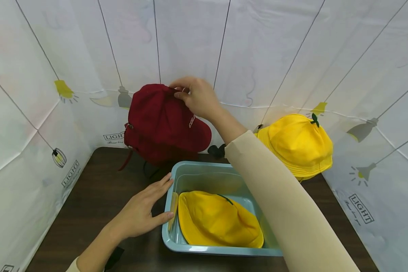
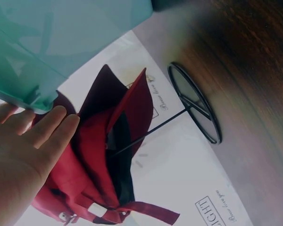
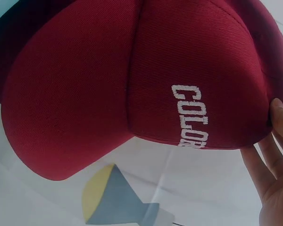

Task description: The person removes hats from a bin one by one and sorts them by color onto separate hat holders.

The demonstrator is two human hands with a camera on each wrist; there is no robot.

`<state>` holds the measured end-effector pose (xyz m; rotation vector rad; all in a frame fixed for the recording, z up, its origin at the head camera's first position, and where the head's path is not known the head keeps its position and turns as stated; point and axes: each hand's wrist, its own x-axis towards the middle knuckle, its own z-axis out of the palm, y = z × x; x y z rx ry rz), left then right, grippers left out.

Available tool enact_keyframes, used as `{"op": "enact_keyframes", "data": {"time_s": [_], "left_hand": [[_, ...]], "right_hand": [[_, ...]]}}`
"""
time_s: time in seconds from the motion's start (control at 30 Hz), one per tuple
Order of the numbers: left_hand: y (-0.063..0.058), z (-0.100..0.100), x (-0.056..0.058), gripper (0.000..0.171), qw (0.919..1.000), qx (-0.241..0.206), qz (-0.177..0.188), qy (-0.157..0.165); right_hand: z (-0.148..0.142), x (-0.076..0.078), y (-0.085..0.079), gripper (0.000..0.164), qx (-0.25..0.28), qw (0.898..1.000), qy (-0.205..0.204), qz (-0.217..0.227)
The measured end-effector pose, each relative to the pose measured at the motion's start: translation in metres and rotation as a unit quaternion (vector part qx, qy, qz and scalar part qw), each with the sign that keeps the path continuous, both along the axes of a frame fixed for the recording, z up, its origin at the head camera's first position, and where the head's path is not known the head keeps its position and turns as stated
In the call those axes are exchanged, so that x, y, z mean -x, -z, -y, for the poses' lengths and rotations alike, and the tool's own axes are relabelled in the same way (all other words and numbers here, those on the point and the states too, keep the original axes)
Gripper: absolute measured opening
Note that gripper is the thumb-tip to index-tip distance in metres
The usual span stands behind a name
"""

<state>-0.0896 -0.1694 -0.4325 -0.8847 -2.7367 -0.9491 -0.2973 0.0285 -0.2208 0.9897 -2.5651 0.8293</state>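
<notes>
Basin (image 1: 204,249): right end hidden by my right sleeve (image 1: 289,200). Small dark object (image 1: 216,151) behind basin: I cannot identify it.

The dark wood-grained table (image 1: 85,192) bears a blue tub (image 1: 224,250) — and a black stand base (image 2: 196,111).

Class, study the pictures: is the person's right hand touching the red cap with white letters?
Touching. The right wrist view shows the right hand pinching the red cap, with the thumb on its cloth.
</notes>
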Motion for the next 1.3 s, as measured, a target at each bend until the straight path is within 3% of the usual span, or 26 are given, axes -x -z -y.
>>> {"op": "enact_keyframes", "data": {"time_s": [0.43,0.67,1.3], "left_hand": [[-0.001,-0.001,0.0,0.083,1.0,-0.001,0.005,0.001],[0.0,-0.003,-0.001,0.083,1.0,0.0,0.004,0.002],[-0.003,-0.005,-0.002,0.083,1.0,0.002,0.004,0.001]], "right_hand": [[0.014,0.0,0.023,0.028,-0.017,1.0,-0.011,0.003],[0.017,0.002,0.032,0.031,-0.045,0.999,0.002,0.015],[0.021,0.004,0.05,0.03,-0.059,0.998,-0.002,0.004]]}}
